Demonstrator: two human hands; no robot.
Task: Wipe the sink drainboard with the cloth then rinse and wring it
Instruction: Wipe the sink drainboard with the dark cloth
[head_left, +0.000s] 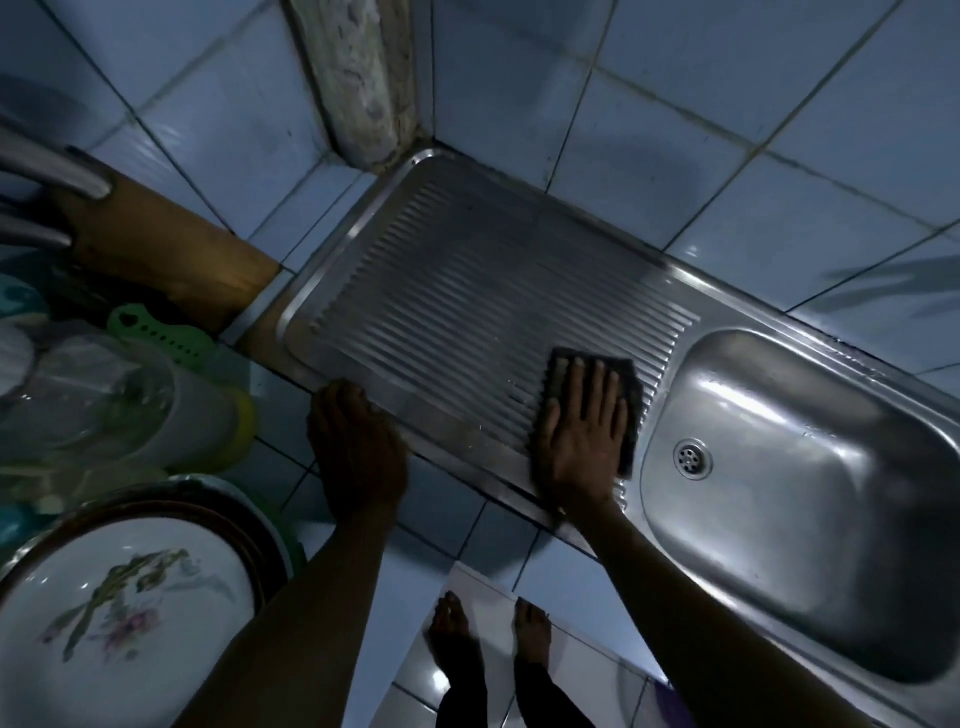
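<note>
A ribbed steel drainboard (467, 291) runs diagonally from the tiled corner down to the sink basin (810, 499). A dark cloth (631, 384) lies flat on the drainboard's near right end, beside the basin. My right hand (582, 431) presses on the cloth with straight, spread fingers. My left hand (353, 441) rests on the drainboard's front rim to the left, its fingers bent over the edge. The basin's drain (692, 458) is uncovered.
At the left, a dish rack area holds a flowered white plate (130, 613), clear plastic containers (119, 400), a green utensil (161, 332) and a wooden board (166, 249). Blue tiled walls close the back and right. My bare feet (488, 639) stand on the tiled floor below.
</note>
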